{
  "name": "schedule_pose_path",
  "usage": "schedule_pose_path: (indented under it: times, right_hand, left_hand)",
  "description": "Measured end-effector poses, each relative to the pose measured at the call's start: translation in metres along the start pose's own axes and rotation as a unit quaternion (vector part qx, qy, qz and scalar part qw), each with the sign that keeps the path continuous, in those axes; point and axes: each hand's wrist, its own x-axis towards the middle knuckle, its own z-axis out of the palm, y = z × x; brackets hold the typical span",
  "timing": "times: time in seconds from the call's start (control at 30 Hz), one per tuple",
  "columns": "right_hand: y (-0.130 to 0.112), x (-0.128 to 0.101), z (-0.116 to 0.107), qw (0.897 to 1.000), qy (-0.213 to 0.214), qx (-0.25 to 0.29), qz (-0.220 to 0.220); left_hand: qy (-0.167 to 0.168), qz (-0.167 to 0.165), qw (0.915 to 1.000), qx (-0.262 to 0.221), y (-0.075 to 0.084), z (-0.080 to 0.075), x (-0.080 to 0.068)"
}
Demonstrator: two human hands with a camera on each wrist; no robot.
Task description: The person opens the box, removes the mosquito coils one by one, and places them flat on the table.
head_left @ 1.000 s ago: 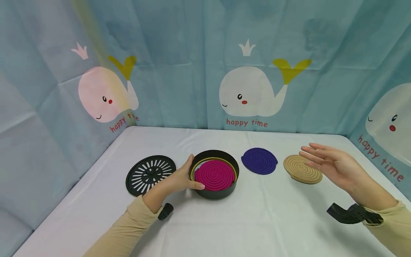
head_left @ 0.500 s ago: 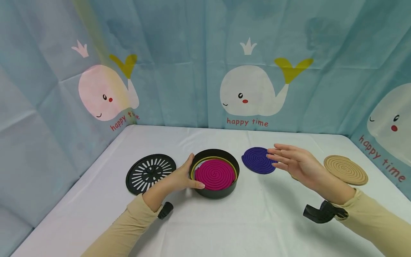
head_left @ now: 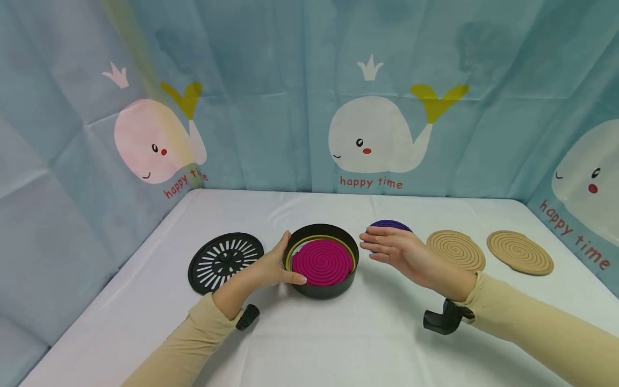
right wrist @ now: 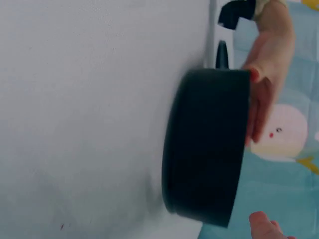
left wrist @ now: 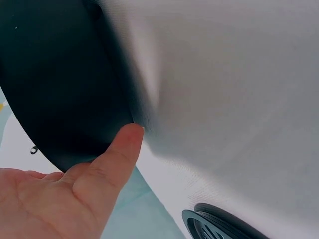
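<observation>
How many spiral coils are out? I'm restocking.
4: pink coil in the black tin, purple coil behind the right hand, two tan coils farther right. More may be hidden underneath.

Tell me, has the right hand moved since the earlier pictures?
Yes. The right hand moved left, from above the tan coils toward the black dish.

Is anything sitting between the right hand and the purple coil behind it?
Nothing visible does. The right hand hovers open in front of the purple coil, hiding most of it, so contact cannot be told. The black tin, gripped by the left hand, stands off to the side, not between them.
</observation>
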Motion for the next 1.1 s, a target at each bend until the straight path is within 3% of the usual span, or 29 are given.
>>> schedule_pose_path:
  times: [0.43,0.67,1.1]
  right_hand:
    - [0.01,0.038,0.014,0.997,-0.048,-0.01,0.059]
    - [0.01,0.061,0.022,0.996,-0.016,-0.011,0.091]
    - [0.01,0.083,0.03,0.984,-0.022,-0.109,0.136]
  left_hand:
    - [-0.006,-0.001,1.0,-0.001,0.001,0.001,-0.003]
    - [-0.008,-0.001,0.9999,-0.01,0.002,0.0,-0.006]
    - [-0.01,0.002,0.9997,-0.022,0.003,-0.001,-0.008]
